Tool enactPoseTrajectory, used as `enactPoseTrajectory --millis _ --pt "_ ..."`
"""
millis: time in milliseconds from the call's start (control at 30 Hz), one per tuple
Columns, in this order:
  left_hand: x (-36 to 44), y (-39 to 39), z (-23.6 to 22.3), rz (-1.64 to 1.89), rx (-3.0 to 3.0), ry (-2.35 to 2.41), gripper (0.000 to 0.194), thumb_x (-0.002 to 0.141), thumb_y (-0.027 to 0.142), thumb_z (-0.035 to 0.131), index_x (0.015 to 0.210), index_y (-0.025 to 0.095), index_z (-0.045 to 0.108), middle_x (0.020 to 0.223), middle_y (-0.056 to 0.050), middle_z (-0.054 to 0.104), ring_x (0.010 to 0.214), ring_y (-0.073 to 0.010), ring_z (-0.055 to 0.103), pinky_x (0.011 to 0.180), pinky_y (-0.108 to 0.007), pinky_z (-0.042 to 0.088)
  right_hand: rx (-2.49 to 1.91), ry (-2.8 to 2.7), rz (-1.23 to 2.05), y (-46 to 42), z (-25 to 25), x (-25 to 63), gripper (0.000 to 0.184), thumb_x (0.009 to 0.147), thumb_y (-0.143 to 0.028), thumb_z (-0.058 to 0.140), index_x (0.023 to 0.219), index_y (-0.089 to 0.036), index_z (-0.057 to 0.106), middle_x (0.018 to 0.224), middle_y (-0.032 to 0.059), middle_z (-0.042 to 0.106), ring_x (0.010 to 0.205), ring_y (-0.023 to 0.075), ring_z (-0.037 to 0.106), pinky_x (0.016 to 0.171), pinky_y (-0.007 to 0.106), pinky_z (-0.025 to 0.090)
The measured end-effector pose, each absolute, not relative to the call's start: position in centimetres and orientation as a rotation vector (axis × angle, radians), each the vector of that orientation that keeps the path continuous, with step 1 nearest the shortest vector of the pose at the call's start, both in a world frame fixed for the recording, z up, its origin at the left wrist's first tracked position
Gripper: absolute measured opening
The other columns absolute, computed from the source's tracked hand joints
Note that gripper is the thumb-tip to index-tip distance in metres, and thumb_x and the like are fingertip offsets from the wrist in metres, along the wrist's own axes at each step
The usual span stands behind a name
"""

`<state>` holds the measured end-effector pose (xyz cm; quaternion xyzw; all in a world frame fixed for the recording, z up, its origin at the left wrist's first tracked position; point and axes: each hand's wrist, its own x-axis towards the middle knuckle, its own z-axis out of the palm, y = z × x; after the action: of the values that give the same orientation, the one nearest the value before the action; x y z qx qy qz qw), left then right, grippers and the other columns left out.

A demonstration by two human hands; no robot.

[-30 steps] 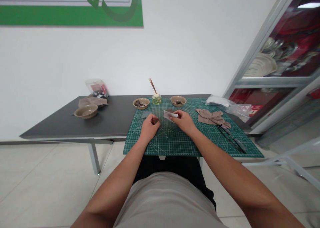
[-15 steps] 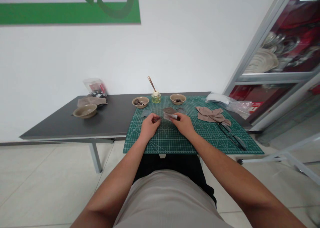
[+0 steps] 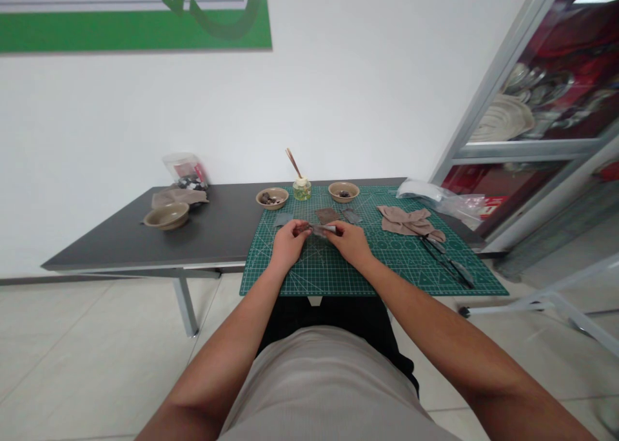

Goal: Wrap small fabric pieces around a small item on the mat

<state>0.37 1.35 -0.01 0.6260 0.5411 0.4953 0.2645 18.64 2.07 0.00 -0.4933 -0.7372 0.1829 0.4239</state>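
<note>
My right hand (image 3: 351,240) is closed on a thin, folded grey sheet (image 3: 319,231), its pale edge showing at the fingers. Opposite it, my left hand (image 3: 289,240) is closed with fingertips pinched around a small dark piece, too covered to name. The sheet's left end meets the left fingertips. Both hands are above the green cutting mat (image 3: 309,274). Just beyond them lie a brown square sheet (image 3: 327,215), a grey sheet (image 3: 351,215) and a blue-grey sheet (image 3: 283,220).
A bowl with dark pieces (image 3: 272,198) and another bowl (image 3: 343,192) flank a reed diffuser (image 3: 302,188). A brown cloth (image 3: 405,221) and eyeglasses (image 3: 447,260) lie right; plastic bags (image 3: 440,196) sit behind. An outlying bowl (image 3: 167,216) is left.
My right hand has brought the folded sheet left and down against the left fingertips. The brown sheet behind is less covered. My left hand has barely moved.
</note>
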Motion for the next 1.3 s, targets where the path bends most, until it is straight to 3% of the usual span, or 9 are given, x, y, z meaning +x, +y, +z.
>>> enactPoseTrajectory --millis 200,400,567,733,1000,1300 --pt "0.4 1.4 -0.1 1.406 1.751 1.521 0.008 0.077 0.019 0.064 0.083 0.019 0.069 0.08 -0.002 0.067 0.075 -0.0163 0.06 0.075 -0.029 0.047 -1.156 -1.894 0.269 1.4 0.5 17.1 0.016 0.077 -0.014 0.062 0.091 -0.021 0.066 0.11 0.0054 0.072 0.1 0.0222 0.069 0.087 0.036 0.053" --pt "0.2 1.3 -0.4 1.434 1.58 1.455 0.011 0.08 0.026 0.059 0.088 0.019 0.061 0.066 0.002 0.061 0.062 -0.014 0.058 0.063 -0.026 0.045 -1.164 -2.071 0.225 1.2 0.2 15.9 0.039 0.086 -0.012 0.051 0.123 -0.018 0.059 0.117 0.0073 0.07 0.103 0.0224 0.069 0.092 0.038 0.053" --pt "0.5 1.1 -0.2 1.431 1.562 1.433 0.011 0.075 0.025 0.062 0.082 0.018 0.058 0.064 0.004 0.059 0.06 -0.0122 0.056 0.062 -0.024 0.043 -1.103 -2.112 0.154 1.2 0.3 16.1 0.045 0.088 -0.011 0.045 0.13 -0.02 0.058 0.135 0.0058 0.059 0.122 0.0179 0.058 0.105 0.034 0.046" --pt "0.5 0.8 0.3 1.395 1.67 1.449 0.005 0.072 0.02 0.059 0.076 0.018 0.059 0.061 0.006 0.055 0.057 -0.0104 0.052 0.061 -0.023 0.04 -1.045 -2.216 0.166 1.0 0.2 16.0 0.049 0.087 -0.01 0.046 0.134 -0.022 0.056 0.138 0.0057 0.056 0.123 0.0193 0.057 0.105 0.038 0.046" --pt "0.4 0.5 0.3 1.361 1.678 1.491 0.011 0.076 0.027 0.061 0.075 0.017 0.066 0.064 0.002 0.064 0.061 -0.0125 0.057 0.062 -0.024 0.043 -1.067 -2.225 0.143 1.1 -0.5 15.7 0.05 0.089 -0.01 0.046 0.136 -0.026 0.053 0.14 0.004 0.054 0.122 0.0196 0.058 0.103 0.039 0.049" --pt "0.5 0.3 0.1 1.374 1.7 1.514 0.012 0.076 0.027 0.062 0.072 0.017 0.067 0.063 0.002 0.064 0.059 -0.012 0.056 0.06 -0.024 0.042 -1.088 -2.231 0.104 0.8 -0.5 15.8 0.046 0.092 -0.011 0.043 0.135 -0.019 0.054 0.139 0.0071 0.054 0.121 0.02 0.059 0.101 0.037 0.05"
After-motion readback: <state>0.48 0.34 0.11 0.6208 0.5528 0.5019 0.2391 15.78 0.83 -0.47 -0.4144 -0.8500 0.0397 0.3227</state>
